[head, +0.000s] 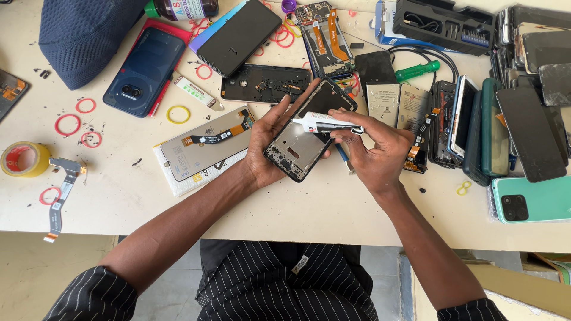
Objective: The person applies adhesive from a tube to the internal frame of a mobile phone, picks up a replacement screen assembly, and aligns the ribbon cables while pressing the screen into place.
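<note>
Left hand (267, 139) under phone frame (306, 134), glue tube (324, 123) in right hand (375, 151).

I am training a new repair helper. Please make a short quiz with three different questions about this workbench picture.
1. True or false: the left hand holds the black phone frame.
2. What does the right hand hold? A) green screwdriver B) white glue tube C) yellow tape roll
3. Fill in: the tube's nozzle points toward the person's ____ side.

Key:
1. True.
2. B, the white glue tube; the green screwdriver and yellow tape roll lie on the table.
3. Left.
</note>
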